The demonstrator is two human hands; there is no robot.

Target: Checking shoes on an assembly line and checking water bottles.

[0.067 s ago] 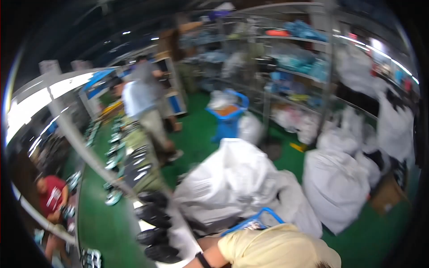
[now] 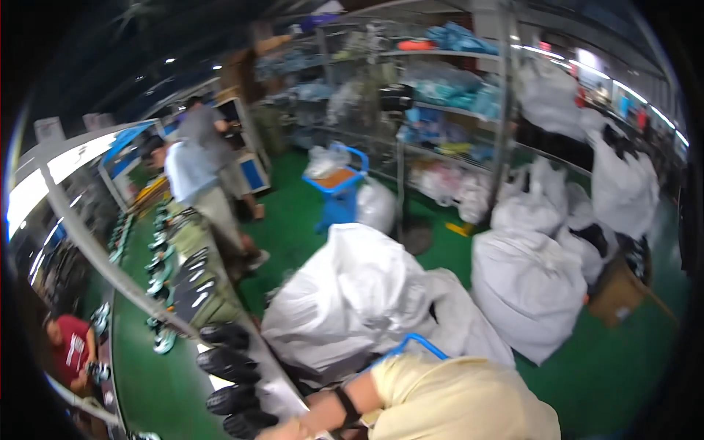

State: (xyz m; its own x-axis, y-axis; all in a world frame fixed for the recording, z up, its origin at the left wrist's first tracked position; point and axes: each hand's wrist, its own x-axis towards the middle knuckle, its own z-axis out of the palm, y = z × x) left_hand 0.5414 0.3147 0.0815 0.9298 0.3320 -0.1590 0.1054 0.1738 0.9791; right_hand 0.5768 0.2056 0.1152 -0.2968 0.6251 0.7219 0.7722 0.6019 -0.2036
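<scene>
My right arm, in a yellow sleeve with a black wristband, comes in along the lower edge and reaches left. My right hand is partly in view at the bottom, blurred, beside the nearest of several black shoes. Its fingers are cut off by the edge and smeared, so whether it touches the shoe or holds anything does not show. The shoes lie in a row on a pale bench top. My left hand is out of the picture.
A green conveyor belt carrying teal shoes runs along the left. Large white sacks stand on the green floor. Behind are a blue cart and loaded shelves. A person in red and two others work nearby.
The whole view has swung to the right, so the surroundings sit farther left. More of my right forearm and part of my right hand now show beside the black shoes.
</scene>
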